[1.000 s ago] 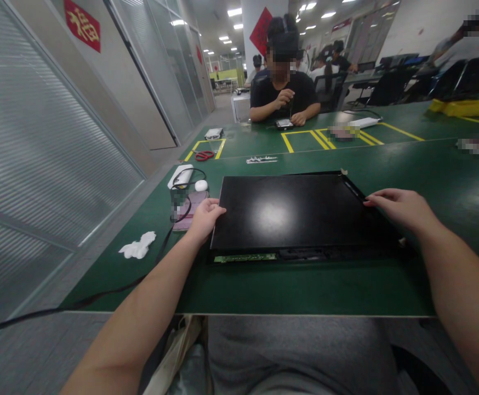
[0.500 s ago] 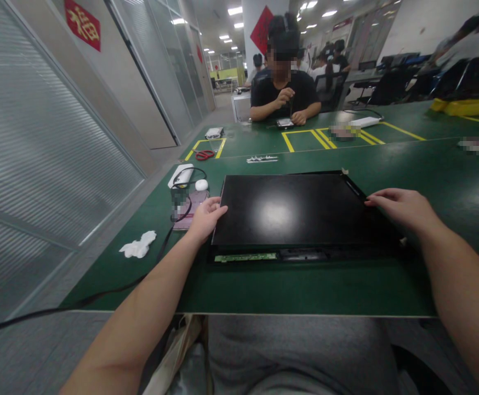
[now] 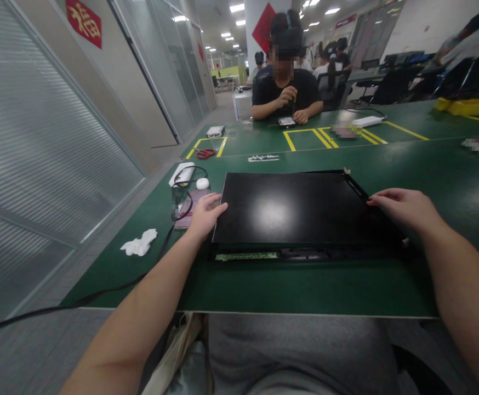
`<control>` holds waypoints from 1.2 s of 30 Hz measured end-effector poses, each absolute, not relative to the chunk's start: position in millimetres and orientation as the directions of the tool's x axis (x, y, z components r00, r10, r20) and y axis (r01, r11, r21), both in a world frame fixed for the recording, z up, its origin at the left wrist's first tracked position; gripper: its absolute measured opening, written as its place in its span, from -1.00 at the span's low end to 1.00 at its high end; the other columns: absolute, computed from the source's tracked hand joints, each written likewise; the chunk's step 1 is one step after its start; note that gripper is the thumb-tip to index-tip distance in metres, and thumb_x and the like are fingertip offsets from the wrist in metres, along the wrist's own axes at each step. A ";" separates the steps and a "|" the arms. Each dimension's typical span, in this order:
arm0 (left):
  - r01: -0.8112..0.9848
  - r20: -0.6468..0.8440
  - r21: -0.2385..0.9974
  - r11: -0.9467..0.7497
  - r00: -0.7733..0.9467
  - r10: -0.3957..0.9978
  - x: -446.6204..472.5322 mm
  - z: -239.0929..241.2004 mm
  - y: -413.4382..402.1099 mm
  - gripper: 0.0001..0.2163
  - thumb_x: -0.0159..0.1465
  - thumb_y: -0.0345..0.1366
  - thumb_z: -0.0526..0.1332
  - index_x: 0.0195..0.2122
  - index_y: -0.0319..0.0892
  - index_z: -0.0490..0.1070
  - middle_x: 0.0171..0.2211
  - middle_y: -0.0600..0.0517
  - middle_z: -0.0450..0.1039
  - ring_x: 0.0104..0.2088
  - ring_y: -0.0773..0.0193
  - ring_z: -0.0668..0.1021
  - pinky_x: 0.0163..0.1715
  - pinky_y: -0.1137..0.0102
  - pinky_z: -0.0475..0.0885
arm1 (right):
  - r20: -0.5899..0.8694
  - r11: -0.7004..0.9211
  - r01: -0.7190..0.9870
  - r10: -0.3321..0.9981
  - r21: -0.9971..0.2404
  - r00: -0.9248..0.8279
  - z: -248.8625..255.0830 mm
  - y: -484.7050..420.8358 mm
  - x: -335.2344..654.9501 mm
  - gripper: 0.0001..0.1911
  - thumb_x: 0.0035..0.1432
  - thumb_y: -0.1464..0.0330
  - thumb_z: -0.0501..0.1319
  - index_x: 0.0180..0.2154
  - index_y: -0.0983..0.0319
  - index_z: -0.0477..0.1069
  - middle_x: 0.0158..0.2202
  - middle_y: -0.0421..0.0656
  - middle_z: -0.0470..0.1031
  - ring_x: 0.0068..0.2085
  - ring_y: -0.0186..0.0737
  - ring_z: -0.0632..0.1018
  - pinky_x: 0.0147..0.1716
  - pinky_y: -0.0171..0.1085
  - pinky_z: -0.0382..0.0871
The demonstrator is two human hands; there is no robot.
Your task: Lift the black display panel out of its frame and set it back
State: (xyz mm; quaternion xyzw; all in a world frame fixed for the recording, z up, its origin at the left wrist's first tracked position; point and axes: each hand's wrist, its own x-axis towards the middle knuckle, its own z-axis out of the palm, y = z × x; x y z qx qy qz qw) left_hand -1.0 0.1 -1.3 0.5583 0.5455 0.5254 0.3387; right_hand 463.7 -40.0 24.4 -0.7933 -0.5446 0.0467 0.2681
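Observation:
A flat black display panel (image 3: 305, 211) lies in front of me, with a bright reflection in its middle. It sits slightly askew on a black frame (image 3: 330, 253), which shows along the near and right sides. A green circuit strip (image 3: 246, 256) is exposed at the near edge. My left hand (image 3: 206, 215) is closed at the panel's left edge, its thumb on top and the other fingers partly hidden behind. On the right, my right hand (image 3: 404, 207) pinches the edge of the frame between thumb and fingertips.
Left of the panel are a phone (image 3: 190, 208), a white round case (image 3: 202, 184), a white box (image 3: 182, 174), a black cable (image 3: 116, 288) and crumpled tissue (image 3: 139, 243). Red scissors (image 3: 205, 154) and small white strips (image 3: 263, 158) lie beyond. Across the green table (image 3: 305, 291) sits a person (image 3: 286, 88).
The view shifts very slightly. My left fingers lift and spread a little at the panel's edge, while my right hand keeps its place on the frame.

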 end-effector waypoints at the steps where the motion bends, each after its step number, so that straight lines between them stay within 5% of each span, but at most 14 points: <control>1: 0.306 0.232 0.935 -0.180 -0.141 0.962 -2.8 -2.3 1.0 -0.69 -0.03 -0.21 0.43 -0.24 -0.17 0.60 0.09 -0.15 0.43 0.19 -0.04 0.40 0.25 0.13 0.21 | 0.218 -0.263 0.838 0.889 -0.478 0.403 24.4 -40.1 463.8 -0.73 -0.16 0.15 0.08 -0.48 0.12 0.46 -0.49 -0.24 0.48 -0.40 -0.24 0.42 -0.47 -0.28 0.16; 17: 0.594 0.228 0.785 -0.175 -0.014 0.974 -10.6 -16.1 7.7 -0.72 0.01 -0.21 0.38 -0.24 -0.16 0.60 0.06 -0.16 0.40 0.18 -0.11 0.39 0.25 0.05 0.20 | 0.192 -0.244 0.794 0.892 -0.556 0.409 26.1 -42.6 461.5 -0.75 -0.18 0.16 0.10 -0.48 0.12 0.45 -0.49 -0.23 0.48 -0.38 -0.23 0.43 -0.41 -0.25 0.18; 36: 0.731 0.232 0.650 -0.207 0.068 0.970 -9.7 -10.6 7.0 -0.73 0.09 -0.22 0.34 -0.20 -0.20 0.59 0.09 -0.20 0.43 0.13 -0.12 0.45 0.21 0.03 0.27 | 0.198 -0.241 0.812 0.897 -0.532 0.395 29.0 -43.6 459.6 -0.74 -0.23 0.14 0.12 -0.50 0.11 0.46 -0.46 -0.21 0.47 -0.37 -0.21 0.42 -0.41 -0.23 0.18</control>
